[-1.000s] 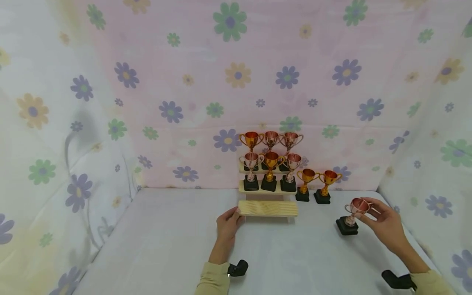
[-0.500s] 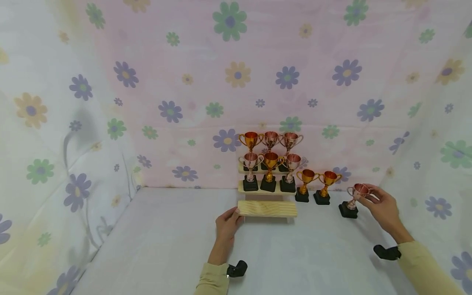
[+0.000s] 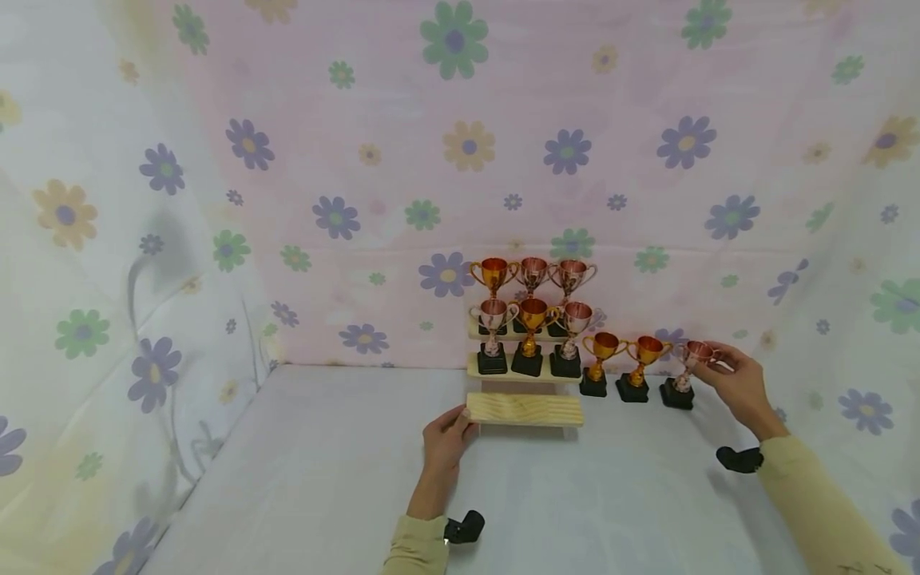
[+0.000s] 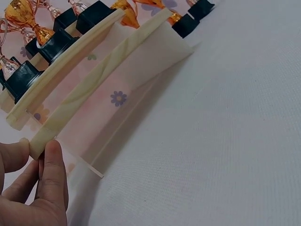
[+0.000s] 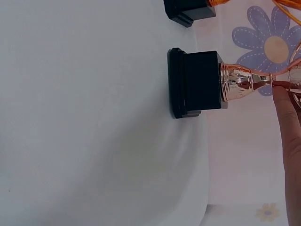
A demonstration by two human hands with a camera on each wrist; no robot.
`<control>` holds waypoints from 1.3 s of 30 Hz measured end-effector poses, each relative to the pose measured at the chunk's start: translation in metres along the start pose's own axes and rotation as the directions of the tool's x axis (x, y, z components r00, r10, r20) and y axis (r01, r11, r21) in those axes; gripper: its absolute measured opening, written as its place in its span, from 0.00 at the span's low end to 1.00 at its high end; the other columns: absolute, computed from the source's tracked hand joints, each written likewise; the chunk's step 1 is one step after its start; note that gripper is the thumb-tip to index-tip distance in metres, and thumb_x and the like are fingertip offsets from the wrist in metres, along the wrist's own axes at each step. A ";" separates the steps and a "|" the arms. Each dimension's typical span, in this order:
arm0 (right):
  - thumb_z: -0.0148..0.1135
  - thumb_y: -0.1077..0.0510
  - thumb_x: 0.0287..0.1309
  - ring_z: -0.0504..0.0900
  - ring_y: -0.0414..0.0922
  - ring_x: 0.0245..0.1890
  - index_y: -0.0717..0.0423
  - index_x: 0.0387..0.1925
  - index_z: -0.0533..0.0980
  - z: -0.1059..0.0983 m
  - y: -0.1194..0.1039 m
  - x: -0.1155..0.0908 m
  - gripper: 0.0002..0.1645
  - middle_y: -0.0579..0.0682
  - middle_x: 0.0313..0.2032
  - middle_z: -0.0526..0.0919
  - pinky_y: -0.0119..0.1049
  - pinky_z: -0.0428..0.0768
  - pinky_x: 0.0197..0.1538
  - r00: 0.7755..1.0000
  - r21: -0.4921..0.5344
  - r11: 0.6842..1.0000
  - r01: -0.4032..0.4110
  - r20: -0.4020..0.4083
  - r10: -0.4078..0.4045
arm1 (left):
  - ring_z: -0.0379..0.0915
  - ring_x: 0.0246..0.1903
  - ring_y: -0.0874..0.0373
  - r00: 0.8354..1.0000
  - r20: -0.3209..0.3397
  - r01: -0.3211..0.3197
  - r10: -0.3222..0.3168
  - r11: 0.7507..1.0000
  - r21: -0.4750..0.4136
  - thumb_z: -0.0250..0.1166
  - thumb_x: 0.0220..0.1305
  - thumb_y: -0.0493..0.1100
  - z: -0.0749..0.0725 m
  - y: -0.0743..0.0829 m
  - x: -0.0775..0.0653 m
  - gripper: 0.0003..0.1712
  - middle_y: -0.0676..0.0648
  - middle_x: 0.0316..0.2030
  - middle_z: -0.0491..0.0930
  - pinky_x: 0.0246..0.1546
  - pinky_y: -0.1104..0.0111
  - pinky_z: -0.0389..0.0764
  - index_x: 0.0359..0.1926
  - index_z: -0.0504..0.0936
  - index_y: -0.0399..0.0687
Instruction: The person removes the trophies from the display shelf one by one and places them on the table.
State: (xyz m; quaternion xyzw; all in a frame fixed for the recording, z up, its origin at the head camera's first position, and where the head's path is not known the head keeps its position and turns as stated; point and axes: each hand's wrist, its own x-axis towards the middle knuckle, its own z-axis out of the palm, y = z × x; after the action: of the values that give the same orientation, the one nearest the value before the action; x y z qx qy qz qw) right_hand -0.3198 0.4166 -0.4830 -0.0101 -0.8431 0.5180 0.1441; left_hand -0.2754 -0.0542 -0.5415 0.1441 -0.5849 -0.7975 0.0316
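My left hand (image 3: 443,442) pinches the left end of the lowest wooden shelf board (image 3: 525,409), thumb above and fingers below, as the left wrist view shows. At the right, my right hand (image 3: 735,385) holds a rose-gold trophy cup (image 3: 695,353) by its bowl. That trophy is upright, its black base (image 5: 195,84) at the white table. Left of it stand two gold trophies, one nearer (image 3: 647,351) and one beside the shelf (image 3: 600,348). On the upper two tiers (image 3: 477,366) sit several gold and rose-gold trophies (image 3: 533,318) in two rows of three. The lowest board bears nothing.
A white cloth-covered table (image 3: 345,471) spreads in front. Flowered cloth (image 3: 345,160) hangs at the back and on both sides, with the back cloth close behind the shelf and trophies.
My right hand has carried the rose-gold trophy back and slightly left, into line with the two gold ones. My left hand stays on the shelf board.
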 end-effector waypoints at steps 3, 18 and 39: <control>0.69 0.51 0.66 0.75 0.18 0.39 0.69 0.65 0.66 -0.002 0.002 0.000 0.37 0.27 0.43 0.73 0.17 0.81 0.39 1.000 -0.010 1.000 0.007 0.010 -0.007 | 0.82 0.43 0.58 1.000 -0.001 0.016 -0.016 1.000 0.005 0.59 0.74 0.32 0.001 -0.001 0.000 0.18 0.29 0.55 0.77 0.50 0.66 0.86 0.59 0.76 0.24; 0.69 0.53 0.65 0.76 0.21 0.40 0.54 0.56 0.72 -0.001 0.009 -0.004 0.23 0.22 0.40 0.76 0.17 0.81 0.39 1.000 0.080 0.997 -0.012 -0.020 0.013 | 0.82 0.45 0.55 1.000 -0.015 -0.001 0.001 1.000 0.007 0.59 0.74 0.32 0.002 -0.001 0.000 0.18 0.27 0.56 0.76 0.50 0.66 0.86 0.59 0.76 0.24; 0.62 0.59 0.68 0.66 0.69 0.68 0.76 0.73 0.53 0.039 -0.012 -0.059 0.43 0.76 0.70 0.59 0.34 0.87 0.48 0.948 -0.164 0.937 -0.308 0.032 0.317 | 0.81 0.45 0.56 1.000 0.001 -0.004 0.004 1.000 -0.007 0.59 0.74 0.32 -0.001 -0.003 0.002 0.18 0.27 0.56 0.77 0.48 0.68 0.86 0.59 0.76 0.23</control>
State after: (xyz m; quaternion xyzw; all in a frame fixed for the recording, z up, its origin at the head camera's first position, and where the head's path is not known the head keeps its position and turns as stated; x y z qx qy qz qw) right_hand -0.2714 0.3672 -0.5031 -0.1401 -0.8727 0.4664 0.0345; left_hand -0.2771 -0.0552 -0.5450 0.1424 -0.5823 -0.7997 0.0334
